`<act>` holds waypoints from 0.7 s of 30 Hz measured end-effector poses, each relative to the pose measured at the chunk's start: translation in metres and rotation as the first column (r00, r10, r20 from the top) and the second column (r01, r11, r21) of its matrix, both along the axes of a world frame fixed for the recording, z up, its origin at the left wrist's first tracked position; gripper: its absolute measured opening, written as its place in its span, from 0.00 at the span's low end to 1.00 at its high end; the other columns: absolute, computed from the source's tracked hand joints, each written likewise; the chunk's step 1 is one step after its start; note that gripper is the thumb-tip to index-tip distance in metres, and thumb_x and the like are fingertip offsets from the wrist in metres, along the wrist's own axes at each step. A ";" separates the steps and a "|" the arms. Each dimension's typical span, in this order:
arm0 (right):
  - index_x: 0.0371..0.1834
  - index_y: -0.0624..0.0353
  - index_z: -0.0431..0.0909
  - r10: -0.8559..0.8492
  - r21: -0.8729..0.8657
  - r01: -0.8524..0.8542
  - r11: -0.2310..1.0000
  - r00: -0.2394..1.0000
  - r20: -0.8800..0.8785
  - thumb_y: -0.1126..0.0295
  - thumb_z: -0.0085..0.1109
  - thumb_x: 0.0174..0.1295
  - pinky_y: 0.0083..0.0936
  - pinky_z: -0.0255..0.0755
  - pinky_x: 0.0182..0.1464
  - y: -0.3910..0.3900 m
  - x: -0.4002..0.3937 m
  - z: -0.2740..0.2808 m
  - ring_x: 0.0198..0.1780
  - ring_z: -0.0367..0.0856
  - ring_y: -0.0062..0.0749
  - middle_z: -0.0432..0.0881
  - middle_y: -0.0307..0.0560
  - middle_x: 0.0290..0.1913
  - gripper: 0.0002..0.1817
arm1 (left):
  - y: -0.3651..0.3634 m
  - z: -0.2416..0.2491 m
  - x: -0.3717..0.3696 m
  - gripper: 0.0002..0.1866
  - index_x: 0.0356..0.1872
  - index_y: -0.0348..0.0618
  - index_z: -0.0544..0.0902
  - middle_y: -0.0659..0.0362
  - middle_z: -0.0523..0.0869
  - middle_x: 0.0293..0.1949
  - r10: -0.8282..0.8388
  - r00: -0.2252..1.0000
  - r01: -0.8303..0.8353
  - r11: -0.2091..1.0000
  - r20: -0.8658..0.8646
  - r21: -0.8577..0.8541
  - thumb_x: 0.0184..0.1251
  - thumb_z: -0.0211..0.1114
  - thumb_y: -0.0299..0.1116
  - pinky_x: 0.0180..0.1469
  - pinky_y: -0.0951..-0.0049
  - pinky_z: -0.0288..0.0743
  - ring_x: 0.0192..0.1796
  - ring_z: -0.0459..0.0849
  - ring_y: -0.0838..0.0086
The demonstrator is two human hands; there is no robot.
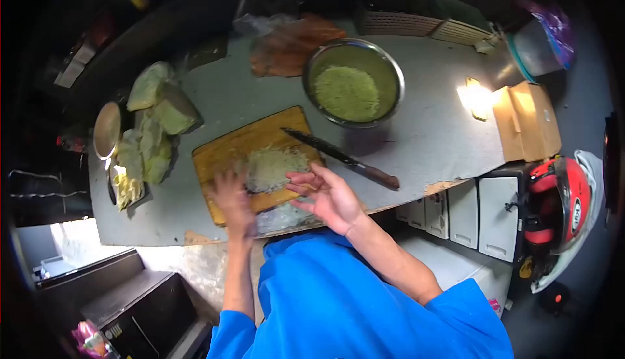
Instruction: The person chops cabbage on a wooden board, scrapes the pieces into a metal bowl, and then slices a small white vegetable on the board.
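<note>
Shredded cabbage (277,168) lies in a pale heap on a wooden cutting board (215,152). My left hand (231,199) is at the heap's left side, over the board; motion blurs it, but its fingers look spread and hold nothing I can see. On the heap's right edge, my right hand (332,199) is open, palm turned toward the cabbage, fingers apart and curved. A large knife (342,157) with a dark blade and wooden handle rests partly on the board's right corner. Beyond it stands a metal bowl (402,89) containing more shredded cabbage.
Cabbage pieces (174,110) and loose leaves (155,147) lie at the table's left, near a round bowl (107,131). An orange-brown bag (280,46) lies at the back. To the right are a cardboard box (530,121), a plastic tub (534,50) and a red helmet (566,196).
</note>
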State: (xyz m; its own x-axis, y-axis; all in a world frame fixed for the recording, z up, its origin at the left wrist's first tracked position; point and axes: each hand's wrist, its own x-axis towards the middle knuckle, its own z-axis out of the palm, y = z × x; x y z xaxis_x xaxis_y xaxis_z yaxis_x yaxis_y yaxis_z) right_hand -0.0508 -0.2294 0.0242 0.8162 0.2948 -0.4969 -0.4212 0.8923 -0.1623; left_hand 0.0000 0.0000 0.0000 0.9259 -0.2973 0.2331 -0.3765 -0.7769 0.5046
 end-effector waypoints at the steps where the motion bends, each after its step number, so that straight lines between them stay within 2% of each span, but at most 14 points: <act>1: 0.52 0.59 0.88 0.008 -0.298 0.024 0.954 0.994 0.107 0.52 0.50 0.81 0.39 0.70 0.67 -0.003 0.001 -0.002 0.63 0.79 0.36 0.85 0.48 0.63 0.23 | 0.015 0.013 0.003 0.39 0.71 0.48 0.80 0.43 0.71 0.77 0.088 0.996 -0.088 0.990 -0.008 -0.109 0.83 0.33 0.64 0.81 0.32 0.40 0.83 0.58 0.45; 2: 0.47 0.56 0.90 0.052 -0.561 0.074 0.824 0.977 0.206 0.55 0.51 0.81 0.26 0.74 0.59 -0.006 0.003 -0.005 0.54 0.84 0.32 0.88 0.46 0.58 0.20 | 0.028 0.019 0.005 0.35 0.67 0.42 0.83 0.42 0.75 0.74 0.182 0.983 -0.183 0.960 -0.023 -0.214 0.85 0.37 0.59 0.83 0.41 0.46 0.82 0.63 0.48; 3: 0.43 0.62 0.89 0.133 -0.913 0.106 0.394 0.976 0.171 0.62 0.55 0.79 0.26 0.76 0.54 -0.072 -0.026 0.008 0.49 0.85 0.30 0.89 0.45 0.51 0.16 | -0.021 -0.008 -0.029 0.35 0.67 0.42 0.83 0.42 0.75 0.74 0.185 0.975 -0.218 0.917 -0.126 -0.335 0.85 0.37 0.59 0.83 0.41 0.46 0.82 0.63 0.48; 4: 0.43 0.64 0.88 0.216 -0.970 0.242 0.036 0.945 0.244 0.65 0.60 0.75 0.29 0.77 0.54 -0.077 -0.025 0.002 0.49 0.86 0.34 0.89 0.48 0.47 0.13 | -0.004 -0.006 -0.029 0.34 0.65 0.39 0.84 0.43 0.76 0.73 0.164 0.975 -0.211 0.893 -0.148 -0.399 0.86 0.38 0.55 0.82 0.45 0.51 0.80 0.66 0.48; 5: 0.43 0.63 0.89 0.202 -0.970 0.216 -0.116 0.961 0.190 0.65 0.66 0.70 0.34 0.77 0.56 -0.081 -0.025 -0.008 0.51 0.86 0.43 0.88 0.52 0.46 0.11 | 0.012 -0.005 -0.029 0.33 0.63 0.36 0.84 0.43 0.78 0.72 0.144 0.975 -0.208 0.863 -0.171 -0.461 0.87 0.38 0.52 0.81 0.49 0.55 0.78 0.69 0.47; 6: 0.47 0.61 0.88 0.279 -0.898 0.210 -0.386 0.955 0.103 0.65 0.69 0.65 0.39 0.76 0.59 -0.084 -0.024 -0.008 0.55 0.83 0.51 0.86 0.54 0.50 0.13 | 0.026 -0.010 -0.025 0.29 0.62 0.34 0.84 0.43 0.79 0.71 0.152 0.980 -0.193 0.870 -0.125 -0.455 0.87 0.43 0.49 0.79 0.53 0.60 0.76 0.72 0.47; 7: 0.53 0.59 0.86 0.319 -0.776 0.204 -0.596 0.948 0.004 0.65 0.70 0.62 0.42 0.74 0.61 -0.093 -0.028 -0.013 0.58 0.81 0.52 0.85 0.53 0.52 0.18 | 0.028 -0.012 -0.025 0.29 0.62 0.34 0.84 0.43 0.79 0.71 0.178 0.976 -0.215 0.868 -0.124 -0.447 0.87 0.43 0.49 0.79 0.53 0.60 0.76 0.72 0.47; 9: 0.58 0.58 0.84 0.374 -0.682 0.232 -0.694 0.925 -0.066 0.67 0.68 0.63 0.41 0.73 0.62 -0.107 -0.034 -0.026 0.59 0.79 0.52 0.84 0.54 0.53 0.19 | 0.032 -0.013 -0.019 0.26 0.62 0.33 0.84 0.41 0.79 0.71 0.235 0.942 -0.315 0.865 -0.240 -0.391 0.85 0.50 0.46 0.78 0.55 0.61 0.76 0.73 0.48; 10: 0.58 0.58 0.84 0.397 -0.687 0.249 -0.683 0.916 -0.063 0.67 0.68 0.63 0.41 0.73 0.62 -0.114 -0.035 -0.032 0.59 0.79 0.52 0.84 0.54 0.53 0.19 | 0.035 -0.013 -0.013 0.25 0.66 0.33 0.81 0.39 0.77 0.71 0.217 0.941 -0.301 0.887 -0.259 -0.351 0.84 0.54 0.44 0.78 0.56 0.62 0.76 0.72 0.46; 13: 0.58 0.60 0.83 0.545 -0.774 0.311 -0.551 0.837 -0.052 0.72 0.66 0.65 0.43 0.75 0.60 -0.133 -0.031 -0.042 0.56 0.80 0.57 0.83 0.57 0.53 0.18 | 0.040 -0.023 0.008 0.26 0.69 0.33 0.77 0.39 0.75 0.73 0.216 0.971 -0.233 0.953 -0.105 -0.196 0.83 0.55 0.43 0.78 0.55 0.61 0.77 0.69 0.44; 15: 0.59 0.63 0.82 0.575 -0.836 0.313 -0.450 0.818 -0.003 0.75 0.62 0.66 0.45 0.77 0.56 -0.138 -0.023 -0.046 0.53 0.81 0.61 0.82 0.60 0.52 0.18 | 0.045 -0.031 0.027 0.27 0.71 0.33 0.75 0.39 0.74 0.73 0.227 0.967 -0.242 0.960 -0.115 -0.140 0.82 0.55 0.44 0.80 0.52 0.58 0.78 0.67 0.44; 17: 0.60 0.63 0.82 0.629 -0.818 0.364 -0.446 0.777 0.003 0.75 0.62 0.66 0.47 0.78 0.52 -0.134 -0.009 -0.036 0.50 0.83 0.62 0.82 0.61 0.51 0.19 | 0.045 -0.033 0.026 0.29 0.72 0.32 0.74 0.39 0.73 0.74 0.239 0.962 -0.251 0.965 -0.129 -0.082 0.82 0.55 0.45 0.81 0.50 0.56 0.79 0.66 0.43; 19: 0.61 0.62 0.82 0.669 -0.813 0.343 -0.470 0.739 -0.075 0.75 0.61 0.67 0.46 0.78 0.50 -0.127 0.010 -0.023 0.48 0.83 0.61 0.82 0.60 0.50 0.19 | 0.025 -0.033 0.019 0.32 0.73 0.32 0.71 0.38 0.71 0.75 0.059 0.982 -0.052 0.998 -0.181 0.043 0.81 0.55 0.48 0.82 0.45 0.49 0.79 0.64 0.43; 21: 0.59 0.60 0.83 0.725 -0.794 0.417 -0.443 0.688 -0.043 0.74 0.60 0.67 0.45 0.79 0.49 -0.119 0.024 -0.014 0.46 0.84 0.59 0.83 0.59 0.48 0.17 | 0.007 -0.033 0.002 0.33 0.74 0.32 0.70 0.38 0.69 0.76 0.001 0.987 -0.002 1.000 -0.163 -0.004 0.81 0.54 0.49 0.83 0.43 0.47 0.80 0.63 0.43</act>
